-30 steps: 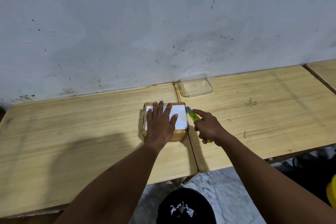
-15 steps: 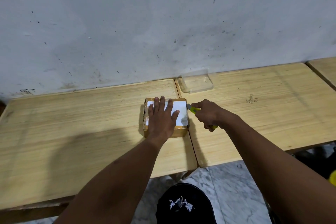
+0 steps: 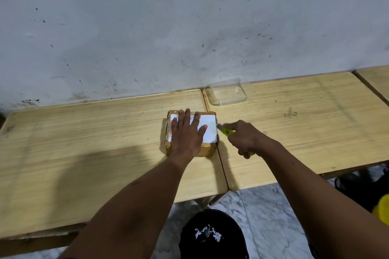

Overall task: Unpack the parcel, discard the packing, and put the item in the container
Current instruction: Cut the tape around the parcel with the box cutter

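Still sealed parcel (image 3: 210, 130), clear container (image 3: 228, 95) empty

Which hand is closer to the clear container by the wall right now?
Right, narrowly. The right hand, gripping the yellow cutter, sits just below the clear container. The left hand lies flat on the parcel, lower and further left.

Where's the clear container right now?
Head view: the clear container sits against the wall, at the right table's back-left corner, just beyond the parcel.
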### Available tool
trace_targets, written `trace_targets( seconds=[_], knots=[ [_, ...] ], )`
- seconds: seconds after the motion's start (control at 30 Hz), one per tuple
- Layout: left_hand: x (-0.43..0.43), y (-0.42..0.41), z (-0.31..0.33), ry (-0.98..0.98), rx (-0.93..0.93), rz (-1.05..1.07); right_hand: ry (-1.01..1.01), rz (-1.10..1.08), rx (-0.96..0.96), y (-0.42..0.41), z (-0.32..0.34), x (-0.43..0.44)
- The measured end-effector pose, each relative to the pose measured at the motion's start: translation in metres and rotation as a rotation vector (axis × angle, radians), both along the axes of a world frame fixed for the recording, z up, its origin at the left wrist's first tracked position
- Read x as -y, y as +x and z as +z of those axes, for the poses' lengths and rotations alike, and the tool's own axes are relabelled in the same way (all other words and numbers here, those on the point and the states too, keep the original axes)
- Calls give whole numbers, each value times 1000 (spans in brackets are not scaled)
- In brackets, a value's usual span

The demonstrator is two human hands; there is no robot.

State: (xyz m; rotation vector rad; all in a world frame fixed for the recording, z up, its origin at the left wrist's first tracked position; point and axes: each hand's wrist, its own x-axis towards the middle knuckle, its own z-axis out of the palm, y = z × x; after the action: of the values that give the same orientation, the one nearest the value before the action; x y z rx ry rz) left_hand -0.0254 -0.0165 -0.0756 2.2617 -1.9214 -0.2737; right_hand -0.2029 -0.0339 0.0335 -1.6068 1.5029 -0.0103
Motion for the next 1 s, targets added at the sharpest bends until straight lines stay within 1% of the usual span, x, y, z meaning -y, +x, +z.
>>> trace_targets(
  seconds=[0.43,1.0],
  knots=[
    [0,-1,3,24,5,-1,42,-58,85,-9,-9,-20],
    [-2,0,4,28,-16,-6,44,-52,53,-10,-4,-36]
  ],
)
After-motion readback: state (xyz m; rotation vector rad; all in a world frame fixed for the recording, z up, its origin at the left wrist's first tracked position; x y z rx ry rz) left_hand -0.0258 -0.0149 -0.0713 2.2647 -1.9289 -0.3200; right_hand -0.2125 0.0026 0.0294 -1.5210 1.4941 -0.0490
